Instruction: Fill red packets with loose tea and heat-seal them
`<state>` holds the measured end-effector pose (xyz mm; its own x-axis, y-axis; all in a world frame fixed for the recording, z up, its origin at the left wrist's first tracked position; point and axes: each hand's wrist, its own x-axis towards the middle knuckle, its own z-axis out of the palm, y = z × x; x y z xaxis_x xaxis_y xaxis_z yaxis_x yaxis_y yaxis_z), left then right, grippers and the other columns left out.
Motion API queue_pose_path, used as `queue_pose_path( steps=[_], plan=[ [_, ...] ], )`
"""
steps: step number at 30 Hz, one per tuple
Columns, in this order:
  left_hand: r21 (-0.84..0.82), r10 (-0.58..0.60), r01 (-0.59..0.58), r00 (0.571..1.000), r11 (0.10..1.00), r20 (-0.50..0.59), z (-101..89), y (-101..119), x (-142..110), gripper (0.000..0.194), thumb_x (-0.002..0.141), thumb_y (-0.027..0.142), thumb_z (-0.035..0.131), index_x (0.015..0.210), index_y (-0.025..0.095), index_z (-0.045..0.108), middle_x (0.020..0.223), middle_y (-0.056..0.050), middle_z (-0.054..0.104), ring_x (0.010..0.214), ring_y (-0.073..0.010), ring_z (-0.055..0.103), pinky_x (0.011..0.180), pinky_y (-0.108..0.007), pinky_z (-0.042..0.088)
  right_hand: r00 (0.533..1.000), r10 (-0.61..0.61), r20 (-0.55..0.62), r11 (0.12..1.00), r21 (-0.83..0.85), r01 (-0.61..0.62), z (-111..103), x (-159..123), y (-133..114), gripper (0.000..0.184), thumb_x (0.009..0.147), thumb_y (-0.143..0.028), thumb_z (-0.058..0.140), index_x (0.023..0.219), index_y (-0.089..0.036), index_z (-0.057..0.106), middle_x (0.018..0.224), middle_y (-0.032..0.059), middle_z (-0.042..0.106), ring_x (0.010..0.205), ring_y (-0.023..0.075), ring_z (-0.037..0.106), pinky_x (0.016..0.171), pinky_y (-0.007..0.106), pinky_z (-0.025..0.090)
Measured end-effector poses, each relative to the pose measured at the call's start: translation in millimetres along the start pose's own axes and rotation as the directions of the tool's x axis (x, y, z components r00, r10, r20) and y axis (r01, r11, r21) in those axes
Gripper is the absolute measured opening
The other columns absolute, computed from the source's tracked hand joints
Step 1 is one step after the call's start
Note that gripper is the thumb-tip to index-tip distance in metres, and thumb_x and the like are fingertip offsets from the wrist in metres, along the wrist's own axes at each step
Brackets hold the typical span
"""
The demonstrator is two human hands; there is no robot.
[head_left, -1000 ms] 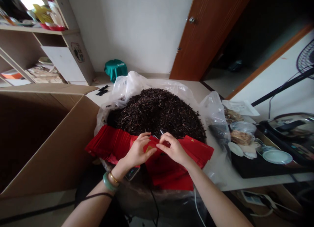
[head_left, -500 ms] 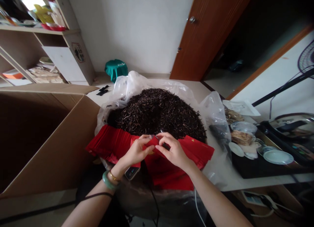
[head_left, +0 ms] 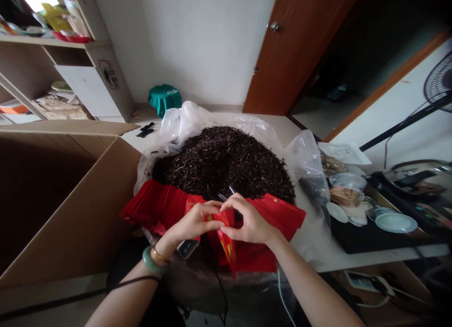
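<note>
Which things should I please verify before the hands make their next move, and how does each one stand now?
1. Red packet held: ok, pinched between the left hand and the right hand.
2. Packet's mouth fully open: cannot tell, fingers hide part of it.
3. Metal tool secure: cannot tell; its tips show beyond the right hand, its grip is mostly hidden.
4. Dark leaf heap near the hands: ok, just beyond them on clear plastic.
5. Small device's display legible: not ok, too small to read here.
</note>
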<state>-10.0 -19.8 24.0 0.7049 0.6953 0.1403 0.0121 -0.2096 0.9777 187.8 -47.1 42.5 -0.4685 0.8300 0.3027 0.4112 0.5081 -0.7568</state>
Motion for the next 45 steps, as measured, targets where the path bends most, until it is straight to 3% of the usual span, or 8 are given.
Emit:
queue_pose_path(
  steps=[5,13,19,24,32,39,41,45],
  plan=[
    [-0.1,0.009,-0.012,0.999,0.995,-0.036,1.0,1.1,-0.1,0.041,0.075,0.053,0.07,0.064,0.014,0.06,0.095,-0.008,0.061,0.092,-0.0197,0.058,0.086,-0.033,0.044,0.996,0.074,0.045,0.991,0.105,-0.078,-1.6,0.4,-6.4,0.031,0.074,-0.035,0.072,0.059,-0.019,0.051,0.071,-0.0015,0.047,0.068,0.0131,0.051,0.063,0.026,0.045],
    [-0.019,0.123,-0.13,0.97,0.991,-0.209,10.4,0.0,4.7,0.048,0.088,0.054,0.053,0.06,0.015,0.055,0.074,-0.002,0.047,0.074,-0.0143,0.046,0.07,-0.028,0.04,0.995,-0.083,-0.062,0.991,0.1,0.088,4.2,2.3,-15.9,0.038,0.085,-0.026,0.061,0.052,-0.021,0.043,0.065,0.0019,0.059,0.082,0.0184,0.054,0.076,0.032,0.047],
    [0.171,0.202,-0.151,0.918,0.974,-0.342,12.5,2.0,0.9,0.048,0.094,0.047,0.043,0.06,0.015,0.053,0.08,-0.003,0.047,0.074,-0.0135,0.045,0.068,-0.027,0.04,0.957,0.209,0.203,0.958,0.156,-0.242,9.5,0.1,-19.5,0.025,0.08,-0.041,0.067,0.08,-0.016,0.063,0.065,-0.0033,0.056,0.058,0.0109,0.048,0.055,0.023,0.039],
    [0.249,0.272,-0.21,0.929,0.946,-0.25,18.6,4.4,-1.8,0.049,0.095,0.047,0.04,0.06,0.015,0.052,0.082,-0.004,0.047,0.073,-0.0134,0.047,0.065,-0.026,0.042,0.913,0.292,0.286,0.877,0.301,-0.375,20.9,0.6,-14.2,0.034,0.073,-0.047,0.073,0.079,-0.014,0.069,0.074,0.0,0.063,0.069,0.0148,0.054,0.062,0.025,0.044],
    [0.318,0.306,-0.249,0.941,0.915,-0.145,20.4,5.7,-4.1,0.044,0.097,0.041,0.04,0.064,0.015,0.052,0.084,-0.005,0.048,0.076,-0.0138,0.048,0.068,-0.026,0.045,0.888,0.084,0.453,0.78,0.525,-0.342,32.4,2.6,-11.0,0.043,0.069,-0.048,0.076,0.1,-0.019,0.07,0.109,0.0045,0.067,0.106,0.0228,0.06,0.095,0.035,0.046],
    [0.257,0.182,-0.145,0.976,0.955,-0.123,-0.5,12.3,-5.5,0.047,0.086,0.052,0.057,0.118,0.018,0.053,0.115,-0.012,0.059,0.107,-0.0235,0.057,0.094,-0.038,0.048,0.927,0.276,0.256,0.838,0.408,-0.362,17.9,1.8,-7.9,0.031,0.082,-0.047,0.064,0.089,-0.018,0.073,0.092,0.0033,0.074,0.092,0.0238,0.067,0.087,0.036,0.051],
    [0.324,0.094,-0.074,0.994,0.943,-0.047,-6.5,12.2,-5.8,0.057,0.079,0.049,0.068,0.125,0.019,0.051,0.119,-0.012,0.061,0.106,-0.0247,0.06,0.093,-0.04,0.049,0.937,0.303,0.171,0.858,0.379,-0.347,9.7,2.3,-8.8,0.03,0.084,-0.044,0.062,0.094,-0.018,0.073,0.094,0.0042,0.075,0.093,0.0243,0.068,0.088,0.037,0.051],
    [0.567,0.087,0.007,0.987,0.824,-0.139,-7.6,3.3,-4.9,0.059,0.073,0.036,0.075,0.125,0.018,0.054,0.117,-0.014,0.064,0.102,-0.0264,0.063,0.092,-0.042,0.05,0.941,0.284,0.182,0.901,0.284,-0.327,5.1,2.6,-12.2,0.027,0.088,-0.037,0.056,0.099,-0.017,0.072,0.094,0.0049,0.075,0.093,0.0238,0.068,0.086,0.037,0.053]
  ],
)
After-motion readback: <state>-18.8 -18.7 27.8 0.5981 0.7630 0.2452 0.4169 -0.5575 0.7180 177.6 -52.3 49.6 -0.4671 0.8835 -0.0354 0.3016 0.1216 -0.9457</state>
